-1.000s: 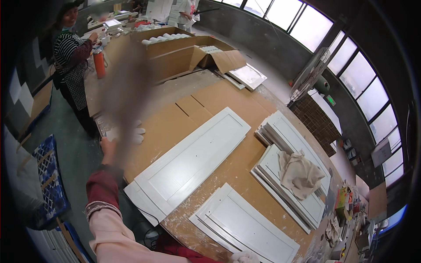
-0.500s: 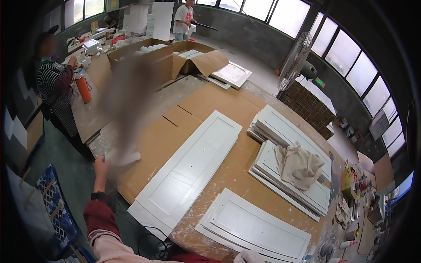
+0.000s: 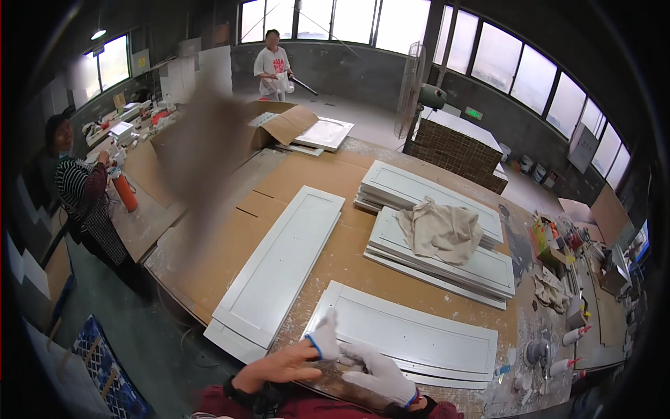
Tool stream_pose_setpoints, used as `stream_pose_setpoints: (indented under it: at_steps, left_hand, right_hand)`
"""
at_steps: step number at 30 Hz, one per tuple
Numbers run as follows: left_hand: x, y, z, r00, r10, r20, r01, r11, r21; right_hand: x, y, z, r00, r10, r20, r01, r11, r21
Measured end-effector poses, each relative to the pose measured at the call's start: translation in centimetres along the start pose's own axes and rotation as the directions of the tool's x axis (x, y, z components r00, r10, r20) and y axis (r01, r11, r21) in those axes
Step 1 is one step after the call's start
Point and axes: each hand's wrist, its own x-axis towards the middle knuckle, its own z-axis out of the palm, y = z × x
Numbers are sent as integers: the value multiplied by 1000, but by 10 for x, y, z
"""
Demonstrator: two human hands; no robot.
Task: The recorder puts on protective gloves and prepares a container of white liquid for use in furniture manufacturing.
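Note:
My left hand point(image 3: 283, 364), bare over the palm and thumb, is low in the middle at the table's near edge. At its fingers is a white work glove point(image 3: 325, 336) with a blue cuff edge, pointing upward; whether any fingers are inside it I cannot tell. Close by on the right, my right hand point(image 3: 380, 376) wears a white glove, its fingers apart and extended toward the left hand. Just beyond both hands lie white framed panels point(image 3: 412, 334) in a low stack. Another long white panel point(image 3: 283, 258) rests to the left, on brown cardboard.
More white panels point(image 3: 447, 202) are stacked on the right, with a beige cloth point(image 3: 441, 230) on top. Bottles and tools crowd the right side. One person point(image 3: 84, 185) stands at the left bench near an orange bottle point(image 3: 124, 190); another point(image 3: 273, 70) stands at the back. A blurred shape hides the upper left.
My left hand has come from the table's left edge to the near middle, bringing the white glove. My right hand has risen further into view beside it. The view has shifted.

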Motion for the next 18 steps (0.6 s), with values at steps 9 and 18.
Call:
stream_pose_setpoints:
  at_steps: [9, 18]
  left_hand:
    - [84, 35, 152, 980, 41, -194, 1, 977, 215]
    - [105, -32, 238, 981, -120, -152, 124, 992, 16]
  right_hand:
    - [-79, 42, -3, 721, -259, -642, -77, 891, -447]
    - [-151, 77, -12, 499, -391, -774, -216, 809, -547]
